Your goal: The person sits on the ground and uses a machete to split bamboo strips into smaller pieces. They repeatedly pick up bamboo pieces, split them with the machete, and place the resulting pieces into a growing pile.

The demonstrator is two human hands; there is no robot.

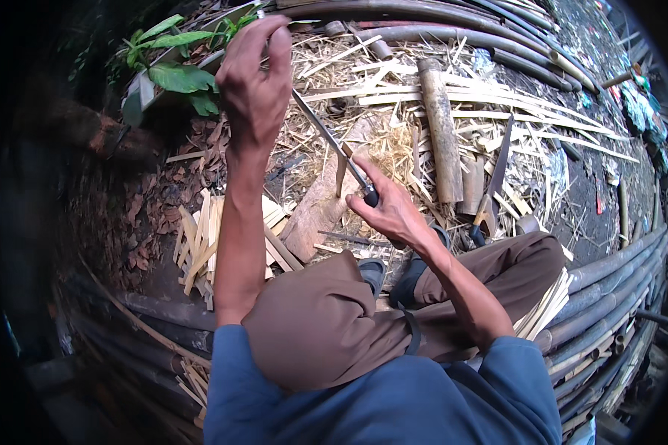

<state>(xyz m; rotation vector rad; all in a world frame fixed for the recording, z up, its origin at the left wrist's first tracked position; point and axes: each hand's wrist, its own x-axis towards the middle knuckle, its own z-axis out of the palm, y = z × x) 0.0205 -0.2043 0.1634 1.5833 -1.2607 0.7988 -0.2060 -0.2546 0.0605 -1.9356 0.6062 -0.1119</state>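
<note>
From my position, the long knife (323, 132) extends forward-left of the fingers of the right hand (395, 213), which grip its dark handle (372, 197), the proper hold for a likely stiff, sharp tool; whether the left hand (256, 81), fingers curled, holds anything, I cannot tell.

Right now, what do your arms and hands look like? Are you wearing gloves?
No gloves: the left hand and right hand are bare, with no watch showing. The plain blue shirt has short, loose sleeves, so the forearms are uncovered.
</note>
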